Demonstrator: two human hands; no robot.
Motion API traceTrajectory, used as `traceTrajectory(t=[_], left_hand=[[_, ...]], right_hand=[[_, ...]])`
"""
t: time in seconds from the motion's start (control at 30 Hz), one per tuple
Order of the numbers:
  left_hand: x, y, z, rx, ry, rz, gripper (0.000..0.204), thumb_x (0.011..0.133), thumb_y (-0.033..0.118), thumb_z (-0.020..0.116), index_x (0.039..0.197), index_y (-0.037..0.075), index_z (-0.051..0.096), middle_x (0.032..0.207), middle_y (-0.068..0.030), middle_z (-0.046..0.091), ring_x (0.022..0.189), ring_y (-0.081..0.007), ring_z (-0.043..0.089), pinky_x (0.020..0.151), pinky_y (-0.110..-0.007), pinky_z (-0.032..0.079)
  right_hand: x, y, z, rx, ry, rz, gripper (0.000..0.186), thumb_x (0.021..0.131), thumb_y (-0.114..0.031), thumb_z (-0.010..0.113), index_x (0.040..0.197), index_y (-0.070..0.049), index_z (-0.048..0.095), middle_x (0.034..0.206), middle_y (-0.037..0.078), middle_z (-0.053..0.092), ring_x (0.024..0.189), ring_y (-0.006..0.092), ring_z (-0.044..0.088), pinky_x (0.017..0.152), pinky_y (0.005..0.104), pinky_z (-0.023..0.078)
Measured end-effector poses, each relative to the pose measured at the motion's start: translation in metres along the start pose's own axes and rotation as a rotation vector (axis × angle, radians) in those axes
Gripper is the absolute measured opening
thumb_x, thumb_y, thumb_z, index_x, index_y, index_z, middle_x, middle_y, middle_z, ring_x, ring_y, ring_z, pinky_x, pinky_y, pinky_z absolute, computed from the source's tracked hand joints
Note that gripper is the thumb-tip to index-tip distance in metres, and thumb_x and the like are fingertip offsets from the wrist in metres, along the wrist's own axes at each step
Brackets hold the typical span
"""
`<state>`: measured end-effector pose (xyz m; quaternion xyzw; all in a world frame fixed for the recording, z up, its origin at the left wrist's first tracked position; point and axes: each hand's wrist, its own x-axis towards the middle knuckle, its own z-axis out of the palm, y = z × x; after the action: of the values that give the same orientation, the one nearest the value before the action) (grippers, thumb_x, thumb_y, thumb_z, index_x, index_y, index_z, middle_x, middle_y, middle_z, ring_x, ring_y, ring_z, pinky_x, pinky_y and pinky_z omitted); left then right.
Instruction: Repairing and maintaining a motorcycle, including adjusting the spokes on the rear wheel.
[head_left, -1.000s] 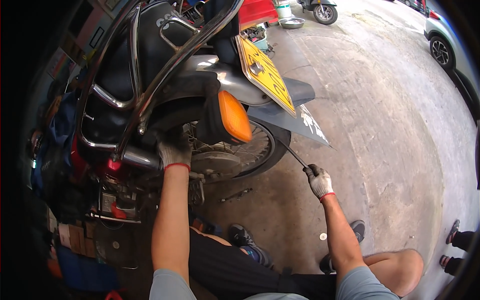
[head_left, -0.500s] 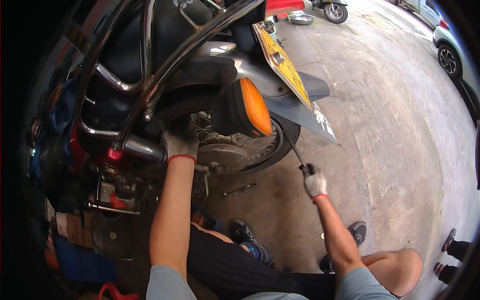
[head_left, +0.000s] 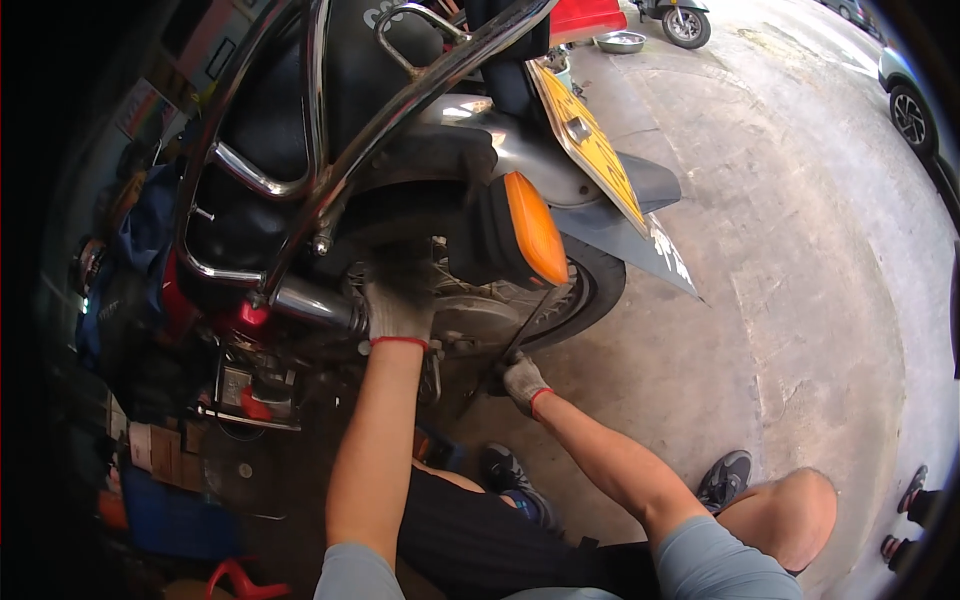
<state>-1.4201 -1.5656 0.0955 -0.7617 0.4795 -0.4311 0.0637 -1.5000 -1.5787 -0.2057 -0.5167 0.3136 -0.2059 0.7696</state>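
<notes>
The rear wheel (head_left: 606,297) of a motorcycle is in front of me, with spokes and a dusty hub. My right hand (head_left: 524,384), in a whitish knit glove with a red cuff, is closed on the dark handle of a long screwdriver-like tool (head_left: 530,325). Its thin shaft points up toward the wheel rim, below the orange turn signal (head_left: 540,236). In a matching glove, my left hand (head_left: 400,315) reaches in beside the hub, near a chrome shock absorber (head_left: 312,302). Shadow and blur hide its fingers.
Chrome rack bars (head_left: 400,90) arch over the wheel at upper left. A yellow plate (head_left: 590,150) juts out at the rear fender. Boxes (head_left: 165,452) lie at lower left. Another person's feet (head_left: 908,490) stand at the right edge. A scooter wheel (head_left: 686,27) shows at the back.
My right hand has swung left and inward with the tool, from out over the floor to close below the wheel. My left hand stays beside the hub; the whole view has shifted slightly.
</notes>
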Motion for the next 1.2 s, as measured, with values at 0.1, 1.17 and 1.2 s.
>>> traceTrajectory(t=[0.1,1.17,1.2], left_hand=[[-0.017,-0.006,0.002,-0.032,-0.087,0.006,0.04,0.087,0.017,0.047,0.125,0.004,0.048,0.127,-0.0103,0.052,0.118,-0.0256,0.048,0.104,-0.036,0.033],[0.015,0.028,0.004,-2.444,-0.035,-0.79,0.056,0.096,0.05,0.032,0.128,0.006,0.046,0.129,-0.0105,0.05,0.121,-0.0255,0.045,0.104,-0.039,0.033],[0.015,0.027,0.004,-2.537,-0.031,-0.843,0.058,0.096,0.051,0.031,0.128,0.006,0.045,0.129,-0.0106,0.049,0.121,-0.0258,0.045,0.105,-0.039,0.032]], right_hand=[[-0.004,0.004,0.02,-0.29,0.094,-0.167,0.023,0.08,-0.01,0.057,0.102,-0.004,0.06,0.091,0.014,0.066,0.077,0.0241,0.065,0.064,0.0347,0.053],[-0.072,-0.009,-0.187,-0.672,0.328,-0.095,0.043,0.093,-0.04,0.043,0.104,-0.003,0.062,0.097,0.022,0.064,0.098,0.0382,0.058,0.085,0.043,0.044],[-0.073,-0.015,-0.187,-0.634,0.328,-0.09,0.042,0.093,-0.039,0.043,0.101,-0.003,0.063,0.095,0.02,0.065,0.097,0.0368,0.059,0.085,0.0421,0.045]])
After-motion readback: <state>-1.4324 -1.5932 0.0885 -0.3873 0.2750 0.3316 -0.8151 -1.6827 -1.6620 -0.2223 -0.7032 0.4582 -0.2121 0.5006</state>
